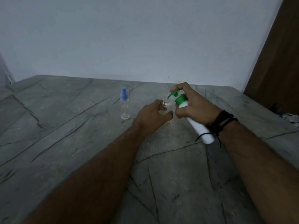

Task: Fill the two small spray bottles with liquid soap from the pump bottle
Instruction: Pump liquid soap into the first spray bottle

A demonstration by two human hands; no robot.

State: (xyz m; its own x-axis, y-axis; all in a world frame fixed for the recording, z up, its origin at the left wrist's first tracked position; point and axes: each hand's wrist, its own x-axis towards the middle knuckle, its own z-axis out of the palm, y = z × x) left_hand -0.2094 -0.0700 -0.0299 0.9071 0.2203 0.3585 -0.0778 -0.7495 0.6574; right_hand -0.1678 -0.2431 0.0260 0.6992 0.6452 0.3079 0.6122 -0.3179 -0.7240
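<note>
The left hand (pixel 152 117) fingers clasp the open spray bottle (pixel 165 109) on the bench (pixel 64 126); light, probably slippery, best held at its body. Right hand (pixel 192 104) fingers grasp the tilted pump bottle (pixel 197 125), nozzle above them.

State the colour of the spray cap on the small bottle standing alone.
Blue, on the capped spray bottle; seen in the head view.

Most of the open spray bottle (pixel 165 106) is buried behind the left hand (pixel 151 118), so only its threaded neck and a bit of yellowish liquid show. The right hand (pixel 193 105) covers the middle of the pump bottle (pixel 199 129). Can't tell if soap is actually coming out of the nozzle. Something patterned at the right edge (pixel 291 118) is cut off, no idea what.
</note>
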